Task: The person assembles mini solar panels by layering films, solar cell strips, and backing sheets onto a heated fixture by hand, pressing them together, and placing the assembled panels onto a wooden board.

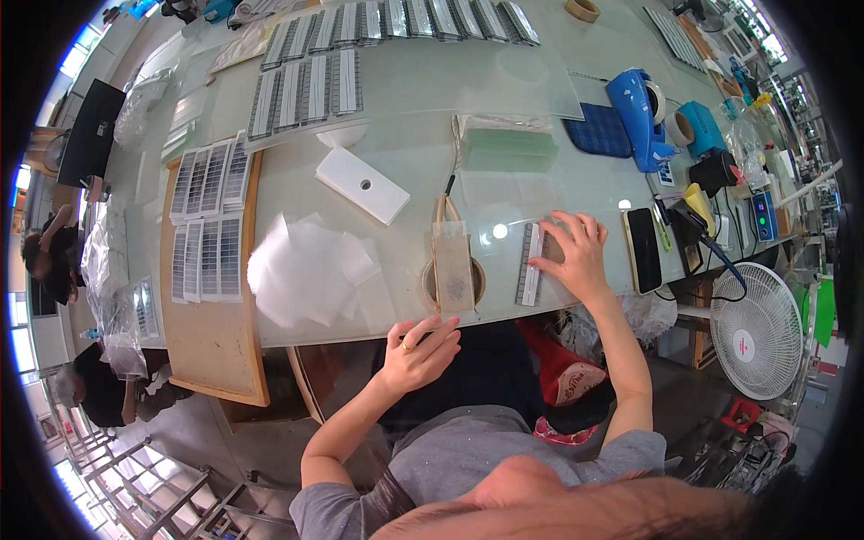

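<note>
Left hand (416,353) hovers at the near edge of the worktop (405,153), fingers loosely curled and holding nothing, just short of the small clear bag (453,270) standing over the round hole. Right hand (576,256) lies flat, fingers spread, pressing on a grey strip of small parts (529,265) just right of the bag. To do this well, I judge the strip should be kept square and pinned down, so the parts do not scatter. Farther off lie loose white sheets (306,270), a white block (363,184), a phone (644,249) and rows of filled strips (306,90).
</note>
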The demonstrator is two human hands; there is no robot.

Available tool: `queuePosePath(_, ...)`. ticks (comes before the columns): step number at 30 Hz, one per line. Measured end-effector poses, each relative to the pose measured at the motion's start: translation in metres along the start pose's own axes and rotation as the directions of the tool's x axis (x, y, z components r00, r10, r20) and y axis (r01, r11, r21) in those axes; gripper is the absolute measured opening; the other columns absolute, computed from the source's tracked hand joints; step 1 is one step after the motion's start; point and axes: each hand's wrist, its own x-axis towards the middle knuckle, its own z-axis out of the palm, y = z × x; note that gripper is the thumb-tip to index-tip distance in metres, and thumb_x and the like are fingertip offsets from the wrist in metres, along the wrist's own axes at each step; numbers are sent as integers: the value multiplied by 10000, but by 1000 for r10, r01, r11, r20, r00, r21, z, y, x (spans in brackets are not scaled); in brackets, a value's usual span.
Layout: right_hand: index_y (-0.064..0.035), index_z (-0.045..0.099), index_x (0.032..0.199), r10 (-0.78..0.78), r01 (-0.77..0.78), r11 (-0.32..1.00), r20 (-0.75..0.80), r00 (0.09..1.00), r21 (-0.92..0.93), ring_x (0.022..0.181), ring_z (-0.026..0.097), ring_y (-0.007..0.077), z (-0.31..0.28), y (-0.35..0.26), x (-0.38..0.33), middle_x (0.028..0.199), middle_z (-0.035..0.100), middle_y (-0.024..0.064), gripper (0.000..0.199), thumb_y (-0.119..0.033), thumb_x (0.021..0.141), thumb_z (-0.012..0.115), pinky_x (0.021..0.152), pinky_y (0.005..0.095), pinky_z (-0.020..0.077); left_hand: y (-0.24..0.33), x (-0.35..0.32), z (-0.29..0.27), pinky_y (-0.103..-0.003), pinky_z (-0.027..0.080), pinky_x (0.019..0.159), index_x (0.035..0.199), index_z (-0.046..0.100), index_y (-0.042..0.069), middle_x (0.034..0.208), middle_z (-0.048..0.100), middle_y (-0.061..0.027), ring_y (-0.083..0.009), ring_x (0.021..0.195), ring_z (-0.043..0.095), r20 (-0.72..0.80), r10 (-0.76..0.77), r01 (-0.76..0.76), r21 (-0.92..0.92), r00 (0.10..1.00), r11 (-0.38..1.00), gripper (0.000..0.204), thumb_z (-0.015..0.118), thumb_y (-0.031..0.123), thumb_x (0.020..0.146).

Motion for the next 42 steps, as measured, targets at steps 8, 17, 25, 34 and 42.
queuePosePath(8, -120, 658, 1108, 44, -45, 996, 18, 999, 75, 1158, 465, 265, 2, 0, 0, 1236, 580, 20, 585, -479, 682, 833, 972, 459, 318, 0, 0, 0, -369, 335, 1017, 1031, 721, 158, 1281, 659, 51, -154, 1190, 533, 2, -6, 6, -1, 1000, 1000, 321, 802, 203, 724)
queuePosePath(17, -121, 609, 1033, 229, -283, 888, 185, 956, 364, 1109, 460, 262, 8, 11, 6, 1119, 572, 20, 447, -255, 696, 870, 975, 440, 308, 1, 1, -1, -361, 353, 987, 1025, 721, 149, 1282, 659, 49, -159, 1174, 536, 2, -8, 8, -7, 1000, 1000, 319, 801, 198, 721)
queuePosePath(25, -84, 612, 1068, 158, -160, 958, 26, 987, 239, 1007, 533, 213, -2, 0, 6, 1010, 638, 29, 388, -139, 750, 827, 939, 379, 365, 1, 4, -3, -340, 369, 945, 998, 720, 150, 1278, 657, 53, -142, 1132, 545, -10, -2, 2, 9, 1000, 1000, 303, 798, 194, 708)
queuePosePath(34, -69, 523, 1266, 241, -526, 210, 478, 845, 824, 751, 498, 40, -22, -47, 49, 834, 637, -25, 448, -68, 875, 740, 727, 197, 406, 5, 7, -4, -318, 378, 898, 970, 716, 160, 1285, 646, 63, -116, 1072, 532, -17, -8, 9, 29, 1000, 1000, 283, 795, 198, 701)
queuePosePath(42, -60, 538, 1168, 84, -548, 224, 545, 834, 806, 617, 442, 23, 12, -92, 82, 665, 539, -59, 369, -130, 885, 764, 577, 205, 344, 10, 6, -3, -307, 383, 871, 961, 703, 169, 1311, 632, 64, -121, 1081, 513, 2, -16, 15, 35, 1000, 999, 270, 791, 208, 709)
